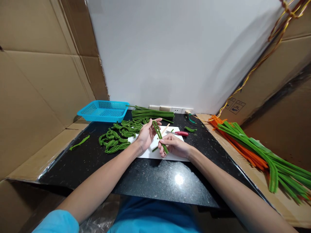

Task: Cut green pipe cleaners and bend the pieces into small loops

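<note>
Between the thumb and fingers of my right hand [175, 145] is a dark green pipe cleaner [157, 130], bent double into a narrow loop that slants up to the left. My left hand [146, 133] is beside the loop's upper end with its fingers stretched out; whether they touch it I cannot tell. Both hands are over a white sheet [145, 154]. On the sheet lie a light wooden stick [166, 128] and red-handled pliers [181, 133], partly behind my right hand. Left of my hands is a pile of looped green pipe cleaners [113, 142].
A blue plastic basket [103, 113] stands at the back left, beside a bundle of straight dark green pipe cleaners [153, 114]. Bright green stems [257, 147] and orange stems [239, 145] lie on cardboard at the right. Cardboard walls [41, 74] flank the black tabletop [155, 179].
</note>
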Motion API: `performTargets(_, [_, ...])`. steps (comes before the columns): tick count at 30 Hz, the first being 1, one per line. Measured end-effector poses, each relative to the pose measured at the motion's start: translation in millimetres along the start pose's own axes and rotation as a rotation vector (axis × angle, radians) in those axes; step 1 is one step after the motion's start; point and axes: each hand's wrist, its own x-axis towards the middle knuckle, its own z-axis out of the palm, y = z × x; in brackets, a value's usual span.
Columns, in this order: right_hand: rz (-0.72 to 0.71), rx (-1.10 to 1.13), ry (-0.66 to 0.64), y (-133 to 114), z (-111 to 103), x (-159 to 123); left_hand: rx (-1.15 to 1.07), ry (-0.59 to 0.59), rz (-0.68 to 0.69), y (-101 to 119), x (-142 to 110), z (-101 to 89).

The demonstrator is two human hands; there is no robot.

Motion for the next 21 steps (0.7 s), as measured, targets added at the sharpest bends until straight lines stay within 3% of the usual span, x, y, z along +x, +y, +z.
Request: performTargets(21, [0.035, -0.010, -0.005, 0.0, 3.6, 0.3, 0.021, 0.070, -0.022, -2.5, 3.0, 0.0])
